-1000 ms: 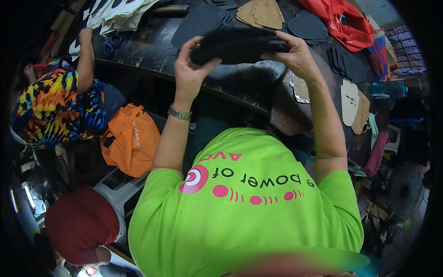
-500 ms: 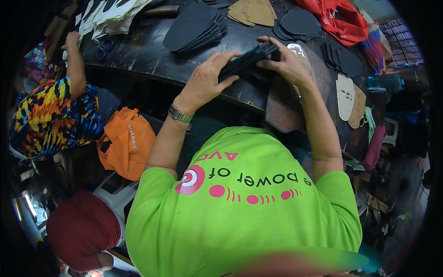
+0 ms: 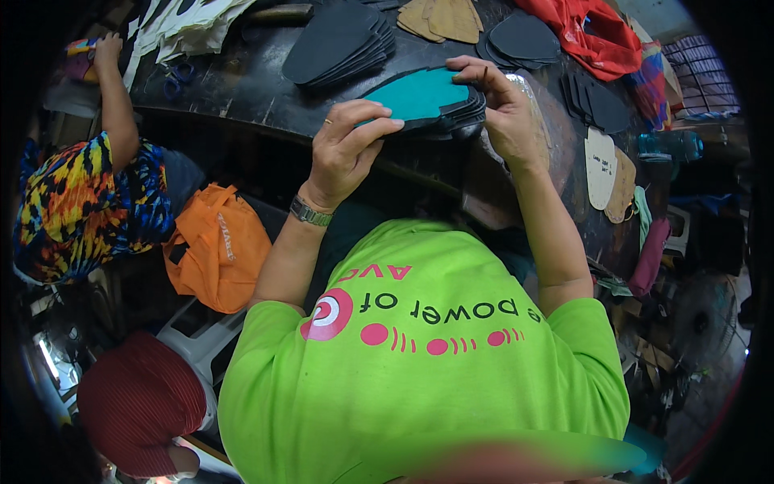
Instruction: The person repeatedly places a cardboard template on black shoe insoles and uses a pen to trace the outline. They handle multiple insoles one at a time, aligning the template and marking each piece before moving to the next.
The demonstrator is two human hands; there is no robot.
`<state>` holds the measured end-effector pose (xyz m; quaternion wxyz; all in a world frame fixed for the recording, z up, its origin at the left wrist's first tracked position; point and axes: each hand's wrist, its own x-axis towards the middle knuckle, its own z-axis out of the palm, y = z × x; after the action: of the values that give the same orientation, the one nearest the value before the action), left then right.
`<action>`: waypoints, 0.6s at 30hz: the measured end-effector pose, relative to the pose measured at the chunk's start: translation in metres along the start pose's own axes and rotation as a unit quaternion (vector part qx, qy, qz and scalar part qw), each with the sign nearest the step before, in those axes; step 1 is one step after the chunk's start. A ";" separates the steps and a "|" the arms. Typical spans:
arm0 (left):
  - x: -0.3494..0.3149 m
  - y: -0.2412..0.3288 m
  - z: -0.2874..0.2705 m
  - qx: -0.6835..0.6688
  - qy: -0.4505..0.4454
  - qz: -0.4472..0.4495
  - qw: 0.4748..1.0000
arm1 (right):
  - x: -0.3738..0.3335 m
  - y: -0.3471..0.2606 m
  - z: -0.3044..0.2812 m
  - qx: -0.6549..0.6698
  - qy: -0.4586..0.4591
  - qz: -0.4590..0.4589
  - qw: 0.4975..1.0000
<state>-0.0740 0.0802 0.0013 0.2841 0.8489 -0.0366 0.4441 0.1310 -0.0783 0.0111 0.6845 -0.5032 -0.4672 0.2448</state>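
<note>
Above the table's front edge I hold up a stack of black, sole-shaped cut pieces (image 3: 418, 95), its teal top face turned toward me. My left hand (image 3: 343, 152) is closed on the near left end, fingers over the top. My right hand (image 3: 509, 117) grips the far right end, thumb and fingers at the edge. Just beyond lies a fanned pile of black soles (image 3: 334, 44) on the dark table (image 3: 242, 89). By my right forearm is a brown board (image 3: 492, 189), partly hidden by the arm.
Tan sole pieces (image 3: 442, 20) and more black soles (image 3: 522, 39) lie at the back, near a red plastic bag (image 3: 584, 36). A cream template (image 3: 601, 169) is at the right. Blue-handled scissors (image 3: 179, 79) lie left. A co-worker's arm (image 3: 113, 105) reaches in at far left.
Both hands have tilted the stack, so its teal face now shows broadly instead of mostly its black edge. The co-worker's hand has moved left to a colourful item.
</note>
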 end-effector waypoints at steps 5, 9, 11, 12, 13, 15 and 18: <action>0.000 0.008 -0.005 -0.023 0.037 -0.025 0.999 | -0.009 -0.013 0.010 -0.016 0.028 0.004 0.999; 0.025 0.003 -0.024 0.031 0.057 -0.156 0.986 | 0.026 -0.016 0.011 -0.124 0.067 0.101 0.985; 0.041 -0.015 -0.036 0.018 0.083 -0.186 0.979 | 0.064 -0.010 0.015 -0.140 0.037 0.084 0.986; 0.049 -0.028 -0.042 -0.019 0.094 -0.204 0.974 | 0.085 -0.003 0.020 -0.142 0.043 0.074 0.986; 0.055 -0.041 -0.047 -0.075 0.101 -0.259 0.958 | 0.106 0.005 0.025 -0.144 0.050 0.064 0.986; 0.064 -0.068 -0.055 -0.187 0.120 -0.358 0.907 | 0.152 0.026 0.037 -0.114 0.020 0.083 0.990; 0.060 -0.094 -0.059 -0.092 0.007 -0.359 0.929 | 0.181 0.058 0.046 -0.333 0.011 0.123 0.935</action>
<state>-0.0517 0.2005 0.0318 0.5019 0.7723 0.2315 0.3131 0.1781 0.1107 0.0315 0.4469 -0.7586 -0.4492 0.1518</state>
